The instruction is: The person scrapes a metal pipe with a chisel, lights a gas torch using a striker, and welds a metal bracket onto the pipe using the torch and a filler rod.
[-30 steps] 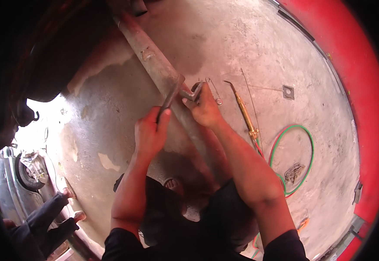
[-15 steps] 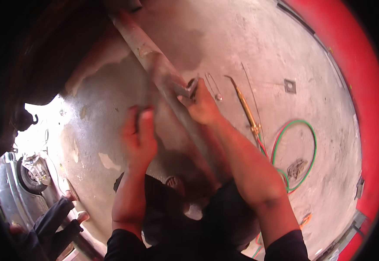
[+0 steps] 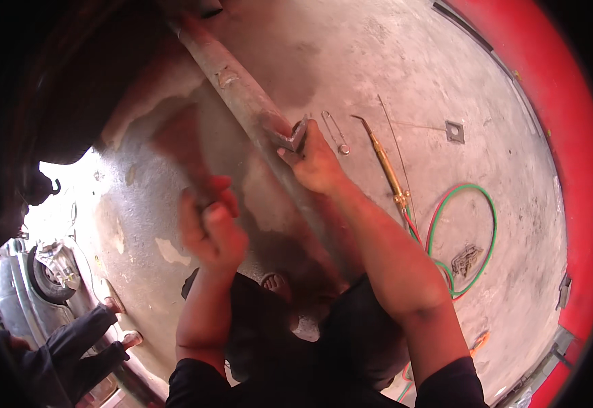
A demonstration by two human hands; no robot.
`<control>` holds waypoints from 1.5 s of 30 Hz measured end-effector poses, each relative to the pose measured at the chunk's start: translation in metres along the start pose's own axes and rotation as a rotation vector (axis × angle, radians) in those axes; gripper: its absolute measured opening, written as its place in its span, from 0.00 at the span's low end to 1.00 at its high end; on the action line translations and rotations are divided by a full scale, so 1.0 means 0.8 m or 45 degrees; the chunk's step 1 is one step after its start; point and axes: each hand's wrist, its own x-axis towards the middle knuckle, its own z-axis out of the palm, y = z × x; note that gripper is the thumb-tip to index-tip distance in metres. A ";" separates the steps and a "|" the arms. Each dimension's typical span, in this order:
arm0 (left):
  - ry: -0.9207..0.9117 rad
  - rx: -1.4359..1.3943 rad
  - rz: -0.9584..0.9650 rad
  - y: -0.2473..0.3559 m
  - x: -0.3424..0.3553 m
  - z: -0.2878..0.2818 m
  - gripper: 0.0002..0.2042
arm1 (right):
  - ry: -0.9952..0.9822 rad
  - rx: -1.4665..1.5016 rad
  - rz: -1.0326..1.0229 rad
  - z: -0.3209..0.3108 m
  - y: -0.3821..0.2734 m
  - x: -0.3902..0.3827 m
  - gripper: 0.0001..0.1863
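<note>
the right hand (image 3: 317, 160) pinches a small angled bracket (image 3: 295, 138) against the long pipe (image 3: 256, 112), while the left hand (image 3: 208, 224), fisted on a blurred tool (image 3: 184, 153), is drawn back down-left of it.

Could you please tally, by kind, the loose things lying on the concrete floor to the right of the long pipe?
Torch, brass-coloured with a bent tip: 1
Hoses, one green and one red: 2
Large safety-pin-shaped wire clip: 1
Square metal plate with a hole: 1
Thin straight rod: 1
Total: 6
</note>
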 end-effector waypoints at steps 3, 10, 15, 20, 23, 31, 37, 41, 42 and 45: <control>-0.655 0.883 -0.319 -0.038 0.017 0.014 0.17 | -0.024 0.040 -0.021 0.000 0.011 -0.001 0.26; -0.015 0.092 0.036 0.026 0.000 0.012 0.15 | -0.007 -0.013 0.008 -0.005 0.006 -0.001 0.25; -0.388 0.613 -0.169 -0.030 0.002 0.021 0.16 | 0.056 0.009 -0.105 0.004 0.028 0.002 0.24; -0.220 0.244 -0.337 0.017 -0.007 0.007 0.14 | 0.030 0.003 0.001 -0.005 0.009 -0.002 0.26; -0.087 0.202 0.171 -0.006 -0.004 0.010 0.14 | -0.013 0.052 -0.071 0.000 0.008 0.000 0.26; -0.192 0.067 -0.060 0.023 -0.010 0.014 0.15 | 0.033 0.014 -0.031 -0.006 0.013 0.001 0.26; -0.635 0.715 -0.363 -0.021 -0.002 0.041 0.11 | 0.042 0.055 -0.018 -0.008 0.025 -0.001 0.27; -0.370 0.267 -0.210 0.010 -0.012 0.023 0.12 | 0.015 0.068 0.064 -0.014 0.013 0.001 0.26; -0.305 0.268 0.003 0.001 -0.014 0.019 0.12 | 0.009 0.075 0.051 -0.008 0.008 0.001 0.26; -0.447 0.499 -0.017 -0.032 -0.009 0.037 0.13 | 0.020 0.128 -0.102 -0.002 0.023 0.002 0.26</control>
